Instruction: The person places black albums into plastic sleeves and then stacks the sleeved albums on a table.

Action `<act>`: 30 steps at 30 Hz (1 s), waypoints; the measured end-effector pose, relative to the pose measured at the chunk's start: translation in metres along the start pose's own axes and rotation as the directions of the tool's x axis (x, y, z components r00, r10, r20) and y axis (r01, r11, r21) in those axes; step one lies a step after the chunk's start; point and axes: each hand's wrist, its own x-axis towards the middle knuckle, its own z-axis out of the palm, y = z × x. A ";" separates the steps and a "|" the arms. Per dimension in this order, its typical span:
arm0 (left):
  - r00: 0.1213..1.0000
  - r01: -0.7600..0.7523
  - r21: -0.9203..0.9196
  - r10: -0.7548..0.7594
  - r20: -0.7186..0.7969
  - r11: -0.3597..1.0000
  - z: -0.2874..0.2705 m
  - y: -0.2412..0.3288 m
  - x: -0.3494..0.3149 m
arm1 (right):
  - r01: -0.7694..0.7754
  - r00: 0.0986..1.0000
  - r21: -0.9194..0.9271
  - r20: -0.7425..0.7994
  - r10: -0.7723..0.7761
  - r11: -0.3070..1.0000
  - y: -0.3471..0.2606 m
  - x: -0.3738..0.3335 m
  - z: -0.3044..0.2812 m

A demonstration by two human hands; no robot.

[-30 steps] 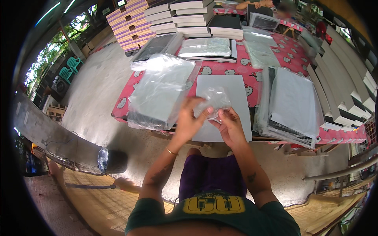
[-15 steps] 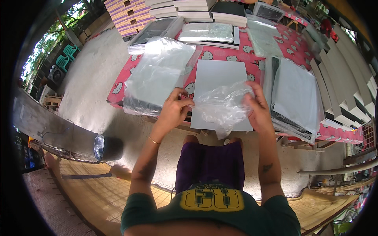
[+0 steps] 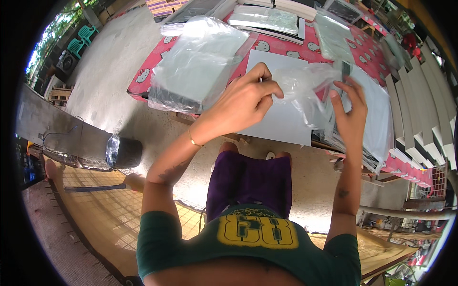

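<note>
A crumpled clear plastic bag (image 3: 303, 88) is stretched between my hands above a flat white board (image 3: 272, 126) on the table. My left hand (image 3: 248, 97) reaches over the board's left side, its thumb and index finger pinched on the bag's edge. At the bag's other side, my right hand (image 3: 352, 107) grips the film between its thumb and bent fingers; some fingertips are spread. Its fingers overlap a plastic-wrapped stack of white sheets (image 3: 377, 114) lying to the right. To the left, clear plastic sheets (image 3: 195, 66) lie in a loose pile.
A pink patterned cloth (image 3: 143, 74) covers the table. Behind the board is a plastic-covered pack (image 3: 267, 19). Long pale boards (image 3: 420, 105) lean in a row at the right. A dark bin (image 3: 129, 152) stands on the floor at the left.
Both hands have moved up and to the right with the plastic bag, which has been lifted toward the board's right side. The view has shifted slightly too.
</note>
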 end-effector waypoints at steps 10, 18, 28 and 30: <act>0.998 -0.053 0.212 0.057 -0.015 0.976 -0.014 0.000 -0.013 | 0.002 0.940 0.081 0.341 -0.030 0.997 0.000 -0.008 0.049; 0.986 0.154 0.685 -0.071 -0.148 0.712 -0.039 -0.051 -0.052 | 0.000 0.759 -0.124 0.646 0.081 0.992 0.018 -0.001 -0.010; 0.811 0.039 0.117 -0.100 0.577 0.992 -0.015 -0.007 -0.041 | -0.522 0.845 0.767 0.525 -0.102 -0.374 0.060 -0.033 -0.041; 0.951 0.092 -0.405 0.040 0.307 0.910 -0.015 -0.021 -0.035 | -0.776 0.623 0.629 0.751 -0.218 -0.053 0.063 -0.051 -0.031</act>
